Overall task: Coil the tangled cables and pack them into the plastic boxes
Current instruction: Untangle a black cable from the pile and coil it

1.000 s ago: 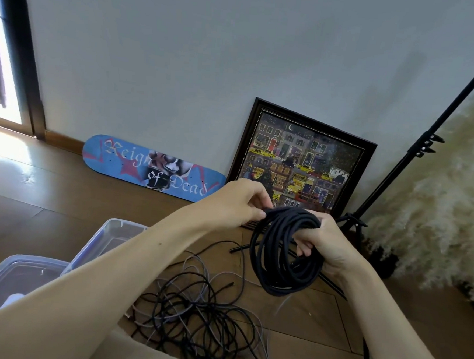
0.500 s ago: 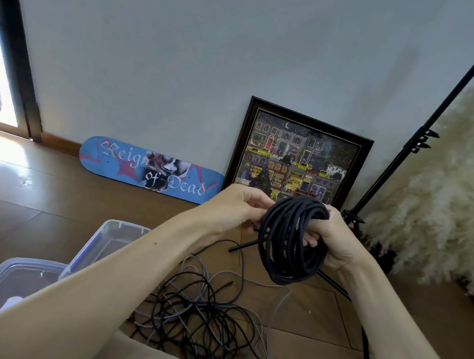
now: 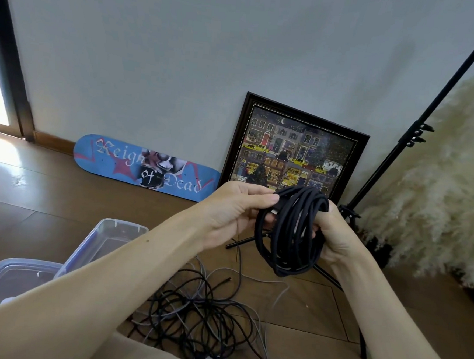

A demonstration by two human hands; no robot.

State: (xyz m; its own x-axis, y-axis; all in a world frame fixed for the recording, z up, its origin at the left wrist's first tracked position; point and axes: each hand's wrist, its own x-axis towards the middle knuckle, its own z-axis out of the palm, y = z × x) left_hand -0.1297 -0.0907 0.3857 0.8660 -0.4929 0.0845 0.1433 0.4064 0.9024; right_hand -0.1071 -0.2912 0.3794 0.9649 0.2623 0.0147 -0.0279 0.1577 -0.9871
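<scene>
Tangle point(image 3: 192, 316) of loose cables lies nearest me on the floor point(image 3: 46, 208), the plastic boxes point(image 3: 123, 224) just to its left. Higher up, my right hand point(image 3: 338, 237) keeps its fingers wrapped round the black coil point(image 3: 285, 233), while my left hand point(image 3: 233, 210) has shifted to pinch the cable's end at the top. I judge winding finished; boxing comes next.

Coil point(image 3: 291, 233) of black cable sits slightly higher than 1 s ago; its top now overlaps the lower edge of the framed picture point(image 3: 294, 149). Left hand point(image 3: 234, 207) has moved from curling over the coil's top to its left side, with the thumb stretched flat and pinching the cable end point(image 3: 275, 210). Right hand point(image 3: 335, 236) fingers, earlier showing through the middle, now wrap the coil's right side.
</scene>
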